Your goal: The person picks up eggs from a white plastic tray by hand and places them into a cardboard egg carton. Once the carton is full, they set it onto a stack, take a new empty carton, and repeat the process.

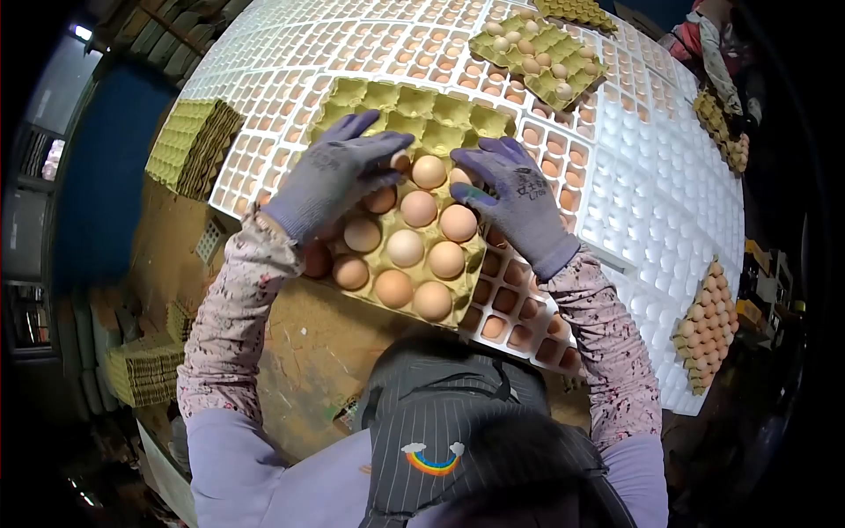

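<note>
A yellow-green pulp egg tray (458,275) lies in front of me, overlapping white trays. Brown and pale eggs (407,248) fill its nearer rows, while the far cups (422,113) hold none. My left hand (330,180), in a grey-purple glove, is closed around an egg (400,162) at the edge of the filled rows. On the other side my right hand (519,198), gloved alike, has thumb and fingers curled about another egg (461,177). Both eggs are partly hidden by the fingers.
White trays (370,40) with eggs spread across the table; unfilled white ones (660,229) lie right. Pulp trays with eggs sit at the far side (537,57) and right edge (709,326). Stacked pulp trays stand left (189,145) and lower left (145,370). Another person (717,53) is far right.
</note>
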The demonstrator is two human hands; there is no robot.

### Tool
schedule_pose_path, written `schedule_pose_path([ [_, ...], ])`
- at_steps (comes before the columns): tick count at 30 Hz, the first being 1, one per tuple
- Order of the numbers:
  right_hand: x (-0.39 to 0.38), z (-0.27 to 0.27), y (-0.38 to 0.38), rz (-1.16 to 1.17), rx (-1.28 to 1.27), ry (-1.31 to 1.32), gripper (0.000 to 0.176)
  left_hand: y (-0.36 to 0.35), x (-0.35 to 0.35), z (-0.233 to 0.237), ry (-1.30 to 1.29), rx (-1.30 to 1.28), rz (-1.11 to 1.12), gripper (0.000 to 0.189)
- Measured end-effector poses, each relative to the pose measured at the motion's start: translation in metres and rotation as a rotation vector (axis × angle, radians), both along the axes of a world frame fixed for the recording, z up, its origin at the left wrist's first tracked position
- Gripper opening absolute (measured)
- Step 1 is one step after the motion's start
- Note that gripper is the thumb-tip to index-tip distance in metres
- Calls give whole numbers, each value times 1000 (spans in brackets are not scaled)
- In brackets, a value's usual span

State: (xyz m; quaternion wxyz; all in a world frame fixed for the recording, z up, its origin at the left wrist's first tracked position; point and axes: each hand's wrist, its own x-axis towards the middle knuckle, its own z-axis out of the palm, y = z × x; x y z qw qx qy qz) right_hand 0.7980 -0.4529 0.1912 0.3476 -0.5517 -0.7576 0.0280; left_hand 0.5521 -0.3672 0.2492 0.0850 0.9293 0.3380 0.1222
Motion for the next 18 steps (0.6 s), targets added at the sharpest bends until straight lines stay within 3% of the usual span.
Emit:
schedule_pose_path([
  [1, 0, -1, 4, -16, 25, -81, 40, 11, 5, -3, 54, -32, -73, 45],
  [3, -9, 26, 2, -32, -411, 705, 36, 35, 1, -8, 68, -105, -132, 44],
  [4, -4, 34, 7, -12, -438, 925, 33, 41, -2, -8, 60, -114, -139, 44],
  [5, -2, 47, 11, -13, -547, 1247, 32, 45, -7, -6, -169, -524, -102, 44],
  [6, 0, 42, 21, 40, -551, 1169, 33, 49, -14, -2, -394, -932, -58, 43],
  [7, 1, 38, 29, 95, -549, 1090, 34, 52, -21, 5, -391, -936, -64, 43],
  [9, -29, 58, 34, -57, -528, 224, 38, 61, -42, 17, -832, -1022, 208, 41],
  [10, -34, 49, 36, -26, -519, -113, 45, 73, -58, 12, -1034, -1195, 143, 40],
  [11, -34, 51, 38, -30, -520, -113, 45, 83, -74, 8, -1239, -1364, 73, 40],
  [12, -34, 54, 39, -1, -544, -154, 47, 88, -91, 6, -1255, -1365, 75, 42],
  [13, -33, 56, 41, 28, -570, -194, 49, 96, -108, 2, -1209, -1456, 147, 47],
  [14, -28, 57, 39, -36, -587, -16, 45, 89, -111, 17, -845, -1299, 226, 45],
  [15, -20, 63, 40, -55, -811, 409, 43, 75, -113, 30, -492, -1123, 287, 44],
  [17, 1, 66, 25, 61, -896, 1151, 42, 48, -99, 21, -39, -422, 53, 44],
  [18, 3, 72, 13, 152, -812, 1251, 41, 43, -100, 11, -6, -342, 33, 46],
])
